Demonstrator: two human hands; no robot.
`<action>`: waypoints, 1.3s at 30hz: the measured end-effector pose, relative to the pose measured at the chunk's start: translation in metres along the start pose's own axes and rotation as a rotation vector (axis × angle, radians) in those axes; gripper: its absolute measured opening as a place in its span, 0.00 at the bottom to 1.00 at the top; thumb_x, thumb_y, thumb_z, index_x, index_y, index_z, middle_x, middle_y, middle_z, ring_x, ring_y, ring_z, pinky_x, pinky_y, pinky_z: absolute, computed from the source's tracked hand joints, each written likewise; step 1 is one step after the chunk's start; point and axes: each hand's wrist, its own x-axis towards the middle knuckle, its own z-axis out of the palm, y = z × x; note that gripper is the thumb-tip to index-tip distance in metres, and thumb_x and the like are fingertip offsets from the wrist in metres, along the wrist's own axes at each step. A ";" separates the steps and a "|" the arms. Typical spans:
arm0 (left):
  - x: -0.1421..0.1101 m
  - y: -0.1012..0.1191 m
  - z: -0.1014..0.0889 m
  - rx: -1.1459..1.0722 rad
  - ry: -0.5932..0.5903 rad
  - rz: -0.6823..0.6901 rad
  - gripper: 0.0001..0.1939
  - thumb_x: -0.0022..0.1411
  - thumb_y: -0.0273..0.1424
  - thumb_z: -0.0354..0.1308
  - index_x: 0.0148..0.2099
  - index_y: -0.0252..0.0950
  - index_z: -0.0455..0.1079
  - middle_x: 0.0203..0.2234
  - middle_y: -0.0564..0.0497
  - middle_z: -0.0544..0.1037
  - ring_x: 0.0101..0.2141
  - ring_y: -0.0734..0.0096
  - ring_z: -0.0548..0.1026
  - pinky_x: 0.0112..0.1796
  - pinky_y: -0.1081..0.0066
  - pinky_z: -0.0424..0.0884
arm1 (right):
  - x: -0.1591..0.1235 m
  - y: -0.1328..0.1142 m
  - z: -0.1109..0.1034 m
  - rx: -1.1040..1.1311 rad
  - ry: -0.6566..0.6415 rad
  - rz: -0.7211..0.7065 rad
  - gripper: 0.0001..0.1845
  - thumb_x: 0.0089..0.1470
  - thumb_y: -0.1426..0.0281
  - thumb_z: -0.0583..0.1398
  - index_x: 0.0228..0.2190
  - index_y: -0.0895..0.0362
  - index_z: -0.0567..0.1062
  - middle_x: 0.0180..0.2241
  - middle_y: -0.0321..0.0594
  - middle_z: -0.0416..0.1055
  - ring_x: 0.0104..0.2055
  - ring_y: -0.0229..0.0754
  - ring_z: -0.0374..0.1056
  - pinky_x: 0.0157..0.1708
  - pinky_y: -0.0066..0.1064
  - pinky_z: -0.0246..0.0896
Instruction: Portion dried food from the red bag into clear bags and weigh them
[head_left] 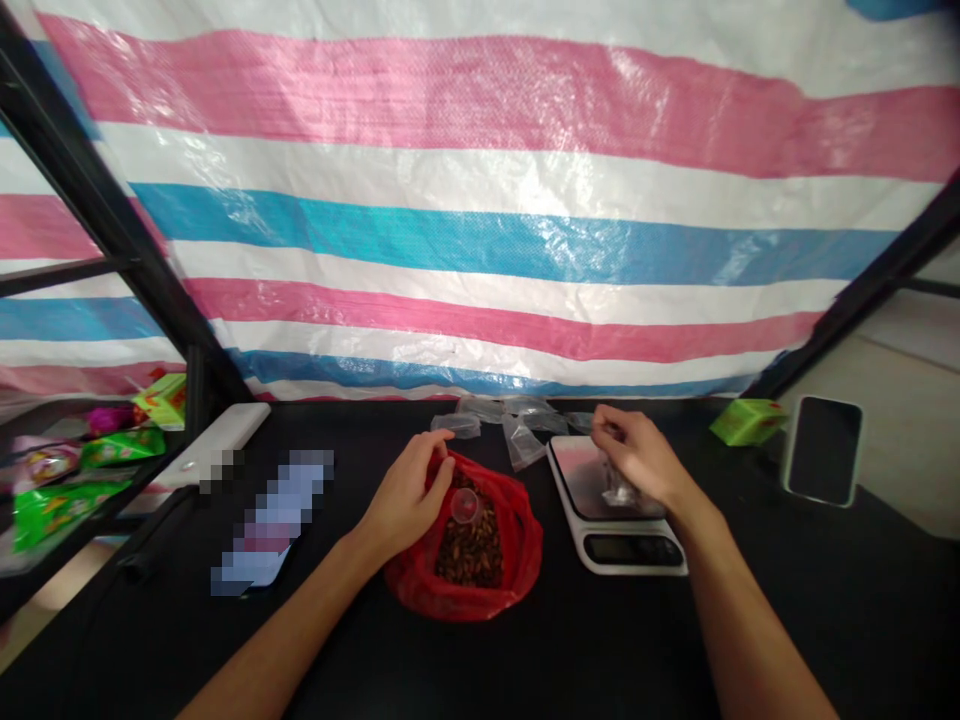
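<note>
The right-hand grip (637, 462) is clenched on a limp clear plastic bag (619, 489) above the digital scale (634, 552) — light, soft, easiest held by its top edge. The left-hand grip (405, 495) curls at a red plastic bag (465, 592) — held or merely resting, I cannot tell — near dark brown pieces (470, 550) and a small clear cup (466, 506).

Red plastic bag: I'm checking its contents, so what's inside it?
The red plastic bag holds brown pieces, with a small clear cup on them. The left hand covers part of its rim; anything deeper in the bag is hidden.
</note>
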 end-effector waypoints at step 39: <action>0.002 -0.001 -0.009 0.103 -0.053 0.060 0.13 0.76 0.32 0.45 0.49 0.40 0.72 0.42 0.49 0.79 0.45 0.64 0.75 0.50 0.63 0.69 | -0.005 0.012 -0.001 -0.133 -0.102 0.076 0.20 0.61 0.52 0.58 0.40 0.51 0.83 0.40 0.42 0.81 0.40 0.49 0.75 0.38 0.36 0.64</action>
